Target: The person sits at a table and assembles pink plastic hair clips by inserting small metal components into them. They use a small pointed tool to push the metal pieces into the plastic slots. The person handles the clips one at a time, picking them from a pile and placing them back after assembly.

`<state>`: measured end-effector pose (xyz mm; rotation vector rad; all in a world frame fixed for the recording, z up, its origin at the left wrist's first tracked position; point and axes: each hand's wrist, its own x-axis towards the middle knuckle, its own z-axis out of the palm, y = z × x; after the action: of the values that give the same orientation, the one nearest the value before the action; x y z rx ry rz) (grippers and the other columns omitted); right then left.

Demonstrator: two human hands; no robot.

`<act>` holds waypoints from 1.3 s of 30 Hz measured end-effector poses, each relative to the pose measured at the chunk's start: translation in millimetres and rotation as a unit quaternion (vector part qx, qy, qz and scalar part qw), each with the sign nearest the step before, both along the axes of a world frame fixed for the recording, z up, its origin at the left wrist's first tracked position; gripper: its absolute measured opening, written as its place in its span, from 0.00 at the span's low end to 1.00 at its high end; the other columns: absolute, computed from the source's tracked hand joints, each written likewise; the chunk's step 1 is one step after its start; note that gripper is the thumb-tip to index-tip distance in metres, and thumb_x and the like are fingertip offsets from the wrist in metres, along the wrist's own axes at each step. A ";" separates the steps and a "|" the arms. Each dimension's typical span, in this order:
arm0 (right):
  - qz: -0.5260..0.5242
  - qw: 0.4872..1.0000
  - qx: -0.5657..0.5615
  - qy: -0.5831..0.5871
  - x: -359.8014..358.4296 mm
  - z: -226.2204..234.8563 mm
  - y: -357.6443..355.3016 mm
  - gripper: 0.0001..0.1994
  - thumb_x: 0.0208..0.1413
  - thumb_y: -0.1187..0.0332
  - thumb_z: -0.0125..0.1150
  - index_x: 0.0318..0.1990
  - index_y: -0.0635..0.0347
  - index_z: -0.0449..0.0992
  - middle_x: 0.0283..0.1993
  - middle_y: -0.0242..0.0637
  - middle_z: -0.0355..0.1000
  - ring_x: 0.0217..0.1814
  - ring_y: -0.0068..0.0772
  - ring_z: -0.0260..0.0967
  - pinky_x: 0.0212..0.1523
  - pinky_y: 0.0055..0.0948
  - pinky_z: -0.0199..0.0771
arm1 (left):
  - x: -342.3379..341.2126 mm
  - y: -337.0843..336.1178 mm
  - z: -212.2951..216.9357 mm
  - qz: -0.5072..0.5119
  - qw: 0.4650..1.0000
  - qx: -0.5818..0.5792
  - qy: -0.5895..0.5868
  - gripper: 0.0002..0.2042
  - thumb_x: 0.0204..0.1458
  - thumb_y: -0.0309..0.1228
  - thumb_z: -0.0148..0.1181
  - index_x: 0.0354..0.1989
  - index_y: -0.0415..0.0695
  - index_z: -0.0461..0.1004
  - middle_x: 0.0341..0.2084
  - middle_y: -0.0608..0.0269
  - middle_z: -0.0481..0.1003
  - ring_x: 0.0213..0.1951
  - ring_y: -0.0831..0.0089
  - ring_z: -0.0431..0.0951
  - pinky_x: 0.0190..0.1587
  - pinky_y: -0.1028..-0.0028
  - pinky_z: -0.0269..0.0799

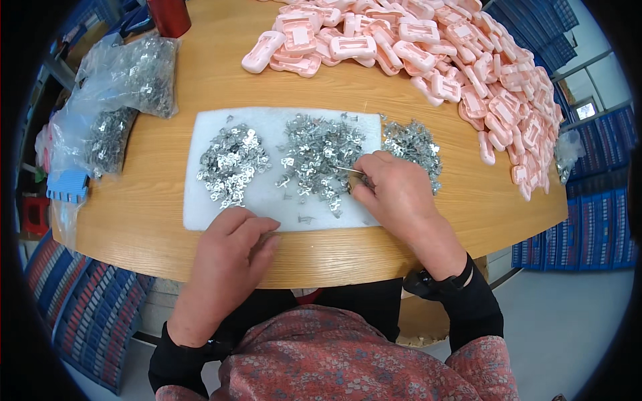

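A white foam pad [274, 180] lies before me, with a heap of small shiny metal clips [231, 167] on its left part. A wider, looser heap of metal pieces [317, 150] covers its middle and right. My right hand [401, 190] is closed around a thin pointed metal tool, apparently tweezers [348, 170], whose tip reaches into the middle heap. Beyond the pad's right edge, partly behind that hand, is a third heap of metal pieces [414, 144]. My left hand [231, 257] rests at the pad's front edge, fingers bent, thumb apart from the index finger, nothing visible between them.
Many pink plastic shells [461, 67] are piled across the table's [221, 73] far and right sides. Clear bags of metal pieces [147, 77] stand at the left, near a blue ribbed block [68, 185] and a red container [170, 17]. Blue racks [100, 321] stand beyond the table.
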<state>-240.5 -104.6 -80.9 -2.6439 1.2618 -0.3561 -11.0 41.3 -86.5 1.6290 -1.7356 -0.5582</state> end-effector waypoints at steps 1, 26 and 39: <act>-0.006 0.999 0.025 -0.026 0.3 1.8 1.0 0.07 0.49 0.66 0.65 0.34 0.56 0.77 0.31 0.39 0.74 0.33 0.46 0.75 0.33 0.44 0.74 | -1.8 -1.2 0.4 -0.012 1.000 -0.019 -0.019 0.11 0.47 0.21 0.68 0.40 0.40 0.79 0.32 0.57 0.74 0.33 0.61 0.76 0.36 0.67 0.73; 0.014 0.993 0.111 -0.025 15.7 6.6 0.6 0.07 0.53 0.65 0.63 0.37 0.56 0.79 0.33 0.40 0.73 0.35 0.49 0.75 0.35 0.44 0.74 | -32.6 -0.3 -14.1 -0.077 0.994 -0.052 -0.053 0.09 0.46 0.25 0.69 0.37 0.45 0.79 0.29 0.62 0.71 0.35 0.60 0.71 0.38 0.65 0.70; 0.047 0.992 0.099 -0.063 23.0 1.2 0.3 0.08 0.51 0.69 0.66 0.38 0.59 0.80 0.29 0.39 0.73 0.30 0.42 0.72 0.32 0.37 0.72 | -33.7 -9.1 -12.9 -0.073 0.993 -0.061 -0.066 0.09 0.45 0.23 0.68 0.36 0.45 0.78 0.28 0.61 0.71 0.33 0.58 0.71 0.37 0.63 0.70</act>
<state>-217.5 -104.3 -79.7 -2.4619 1.0710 -0.3556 -44.8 32.2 -99.4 1.4907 -1.9587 -0.4093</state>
